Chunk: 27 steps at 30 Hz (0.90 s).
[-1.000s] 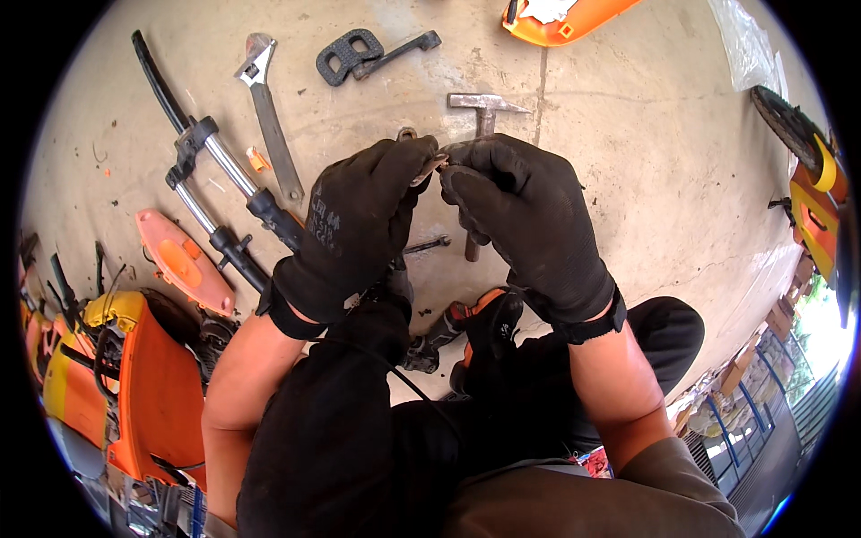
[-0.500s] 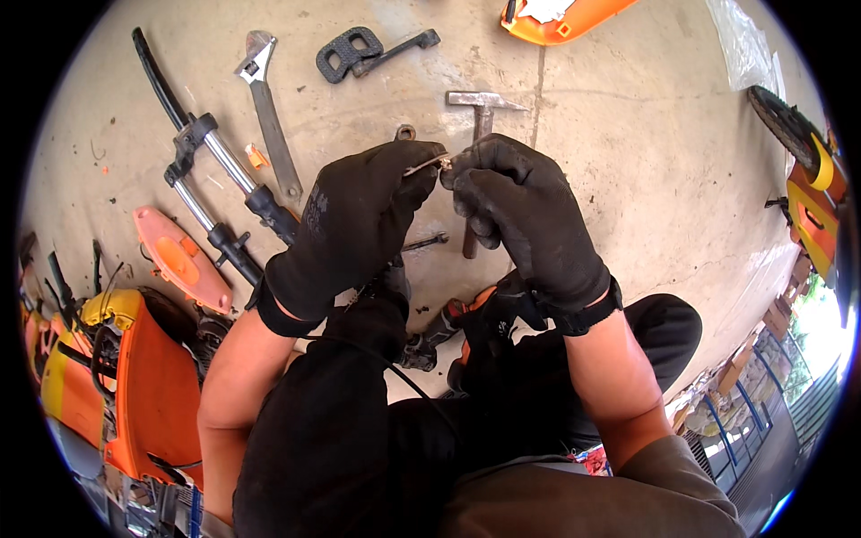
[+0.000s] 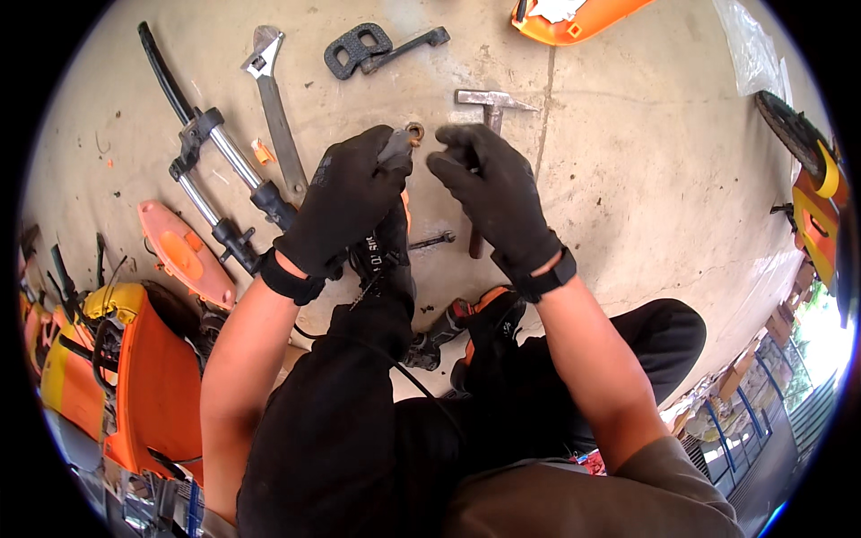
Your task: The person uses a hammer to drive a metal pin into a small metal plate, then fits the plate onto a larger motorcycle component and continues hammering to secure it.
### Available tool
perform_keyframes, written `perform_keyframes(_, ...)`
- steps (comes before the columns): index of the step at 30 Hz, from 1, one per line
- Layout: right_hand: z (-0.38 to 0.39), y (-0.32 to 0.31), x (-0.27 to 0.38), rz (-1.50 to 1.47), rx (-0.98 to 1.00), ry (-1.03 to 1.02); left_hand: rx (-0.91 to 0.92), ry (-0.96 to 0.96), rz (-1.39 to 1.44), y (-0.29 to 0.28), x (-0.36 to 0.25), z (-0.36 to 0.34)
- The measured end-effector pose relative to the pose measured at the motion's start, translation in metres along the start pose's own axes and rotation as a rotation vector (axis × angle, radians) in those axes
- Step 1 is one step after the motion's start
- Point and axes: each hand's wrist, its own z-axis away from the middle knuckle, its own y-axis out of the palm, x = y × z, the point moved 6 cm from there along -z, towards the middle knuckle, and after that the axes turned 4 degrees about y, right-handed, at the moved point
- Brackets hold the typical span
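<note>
My left hand [image 3: 354, 193], in a black glove, is closed with its fingertips pressed together. A small greyish piece [image 3: 395, 149] shows at those fingertips, too blurred to name. Just beyond it, the ring end of a metal tool [image 3: 415, 134] shows on the floor, the rest of it hidden by the hand. My right hand [image 3: 493, 188], gloved alike, is held a little to the right, thumb and forefinger apart with nothing seen between them. Beneath the right hand lies a hammer [image 3: 493, 112], its handle partly covered. A small spanner [image 3: 433, 240] lies between my wrists.
An adjustable wrench [image 3: 278, 117] and a front fork [image 3: 229, 161] lie to the left. A pedal with its crank arm [image 3: 377, 52] is at the far side. Orange panels [image 3: 583, 22] and a pink-orange plate [image 3: 184, 251] rest around. A wheel [image 3: 789, 134] stands at the right.
My hands have drawn apart. The right hand has come away from the small thin metal piece at the left fingertips, and its thumb and forefinger have parted. The left hand has turned slightly.
</note>
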Motion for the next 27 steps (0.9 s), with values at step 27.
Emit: perform_keyframes(27, -0.031, 0.026, -0.063, 0.146, -0.035, -0.034, -0.182, 0.158, -0.364, 0.000, 0.036, -0.023)
